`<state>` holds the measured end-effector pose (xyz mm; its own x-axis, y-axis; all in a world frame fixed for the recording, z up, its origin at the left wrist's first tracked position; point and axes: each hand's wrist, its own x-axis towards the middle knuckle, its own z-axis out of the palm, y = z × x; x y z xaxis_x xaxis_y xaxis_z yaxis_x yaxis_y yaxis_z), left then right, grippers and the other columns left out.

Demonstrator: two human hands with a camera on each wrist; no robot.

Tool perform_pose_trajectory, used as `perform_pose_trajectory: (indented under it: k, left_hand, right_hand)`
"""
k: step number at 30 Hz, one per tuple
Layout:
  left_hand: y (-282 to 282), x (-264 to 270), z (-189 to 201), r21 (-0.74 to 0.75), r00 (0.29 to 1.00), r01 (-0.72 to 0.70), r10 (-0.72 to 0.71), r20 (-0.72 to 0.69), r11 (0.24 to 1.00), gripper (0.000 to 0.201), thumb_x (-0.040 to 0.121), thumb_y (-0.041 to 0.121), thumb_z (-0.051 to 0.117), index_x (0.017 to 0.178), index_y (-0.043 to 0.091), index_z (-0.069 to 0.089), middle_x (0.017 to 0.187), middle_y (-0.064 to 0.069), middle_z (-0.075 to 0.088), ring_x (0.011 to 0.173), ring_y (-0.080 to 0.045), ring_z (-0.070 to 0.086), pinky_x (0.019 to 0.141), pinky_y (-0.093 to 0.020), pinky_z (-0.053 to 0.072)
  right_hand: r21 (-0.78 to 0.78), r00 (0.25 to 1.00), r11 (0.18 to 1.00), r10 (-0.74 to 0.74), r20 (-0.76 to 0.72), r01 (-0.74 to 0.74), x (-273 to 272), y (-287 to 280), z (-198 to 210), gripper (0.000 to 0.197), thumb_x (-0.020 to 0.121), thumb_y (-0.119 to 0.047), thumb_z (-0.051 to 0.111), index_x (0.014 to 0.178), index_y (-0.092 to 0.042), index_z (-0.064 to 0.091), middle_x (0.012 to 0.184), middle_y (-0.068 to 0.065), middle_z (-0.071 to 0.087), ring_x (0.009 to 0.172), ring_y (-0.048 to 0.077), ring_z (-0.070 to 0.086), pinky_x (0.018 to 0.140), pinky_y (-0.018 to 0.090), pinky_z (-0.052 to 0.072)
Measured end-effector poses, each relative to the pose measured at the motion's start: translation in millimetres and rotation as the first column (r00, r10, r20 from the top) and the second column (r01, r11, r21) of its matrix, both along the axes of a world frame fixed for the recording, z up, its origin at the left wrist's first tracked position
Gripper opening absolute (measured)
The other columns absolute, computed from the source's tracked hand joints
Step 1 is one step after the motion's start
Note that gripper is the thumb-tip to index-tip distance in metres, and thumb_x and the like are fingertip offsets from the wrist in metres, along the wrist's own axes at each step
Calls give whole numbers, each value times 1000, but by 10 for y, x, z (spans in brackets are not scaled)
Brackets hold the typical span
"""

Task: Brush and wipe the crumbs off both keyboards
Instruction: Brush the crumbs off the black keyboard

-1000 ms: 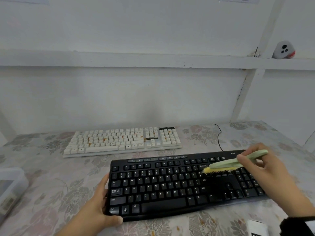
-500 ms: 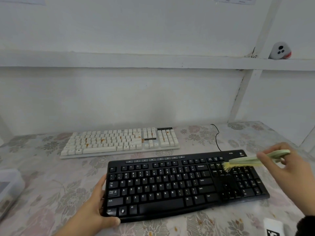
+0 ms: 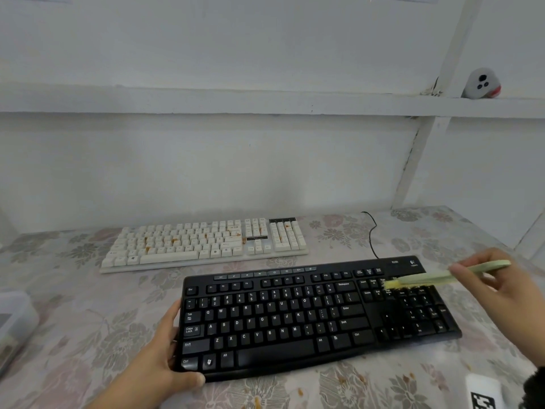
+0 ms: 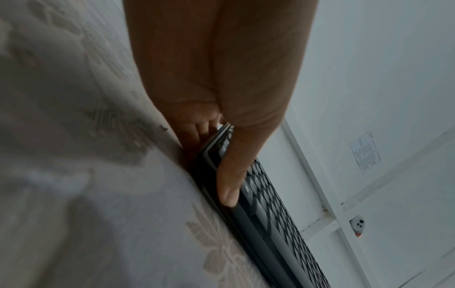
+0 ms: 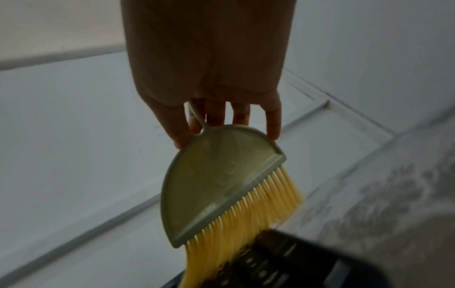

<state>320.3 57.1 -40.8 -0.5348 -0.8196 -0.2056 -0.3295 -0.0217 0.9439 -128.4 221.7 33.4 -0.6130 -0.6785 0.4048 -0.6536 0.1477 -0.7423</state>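
A black keyboard (image 3: 295,317) lies on the flowered tablecloth near me. My left hand (image 3: 165,358) grips its front left corner, thumb on the front edge; the left wrist view shows the thumb (image 4: 231,175) on the keyboard (image 4: 268,214) rim and fingers beneath. My right hand (image 3: 501,293) holds a pale green hand brush (image 3: 436,278) by its handle. Its yellow bristles (image 5: 246,224) touch the keys above the number pad, at the keyboard's (image 5: 283,261) far right. A white keyboard (image 3: 206,240) with orange-brown crumbs lies farther back.
A black cable (image 3: 372,234) runs from the black keyboard toward the wall. A clear plastic box (image 3: 14,320) stands at the left edge. Crumbs (image 3: 348,382) dot the cloth in front of the black keyboard. A small grey device (image 3: 481,83) sits on the wall ledge.
My right hand swept the brush from the Enter-key area rightward, then back a little to the keys above the number pad. The left hand kept its grip.
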Motion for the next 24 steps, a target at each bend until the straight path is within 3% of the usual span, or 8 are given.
perform_pose_trajectory:
  k: [2,4,7,11,14,19,22,24]
  left_hand:
    - [-4,4,-8,11,1000,-2,2,0,1000,127,36,18,84,134,56,12,125,7,55,107,-10,64,93,-34,50]
    - [-5,3,-12,13,1000,-2,2,-4,1000,127,37,17,84,133,57,12,126,6,56,107,-9,64,93,-34,50]
    - [-3,5,-17,16,1000,-11,12,-16,1000,121,36,15,84,125,62,15,125,5,56,106,-8,65,90,-33,51]
    - [14,2,-17,32,999,-28,29,-46,999,117,37,10,83,120,63,20,124,7,57,103,-6,66,81,-29,53]
    - [26,-1,-14,31,998,-34,35,-57,999,116,41,7,83,120,64,21,125,8,56,103,-6,66,85,-31,53]
    - [37,14,-19,22,998,-39,41,-54,999,114,45,4,82,120,66,23,125,5,59,109,-10,64,93,-37,51]
    - [33,23,-24,31,997,-37,39,-64,999,113,47,-1,81,120,65,25,124,3,60,109,-12,64,93,-39,51]
    - [24,30,-34,37,996,-45,48,-78,998,114,46,-1,81,121,64,26,122,3,61,108,-15,65,93,-41,51]
  right_hand:
    - [-14,997,999,-45,-58,44,6,13,33,58,63,-85,52,89,-33,56,89,-24,61,87,3,57,69,6,39]
    - [-55,995,996,-77,-68,74,16,11,94,20,81,-57,61,81,-39,54,88,-26,60,85,-1,55,66,2,37]
    - [-37,1000,999,-16,-20,16,-26,14,102,9,84,-36,65,83,-31,57,84,-17,64,78,7,59,63,1,41]
    - [-9,995,995,-100,7,100,-35,126,140,50,63,-88,45,79,-41,50,81,-20,58,72,9,56,59,22,43]
    - [-88,983,980,-182,-21,180,103,94,212,50,63,-92,37,79,-46,46,85,-25,54,80,17,53,70,29,40]
    - [-55,993,993,111,47,-108,1201,-195,413,10,85,-27,66,80,-25,58,67,-5,61,63,4,58,53,14,43]
    - [19,956,956,291,40,-292,1955,-377,300,16,83,-44,65,80,-31,57,70,-8,61,62,2,57,59,11,41]
    - [105,926,920,377,34,-378,2342,-492,212,27,77,-66,46,87,-41,50,81,-16,57,72,0,54,76,24,47]
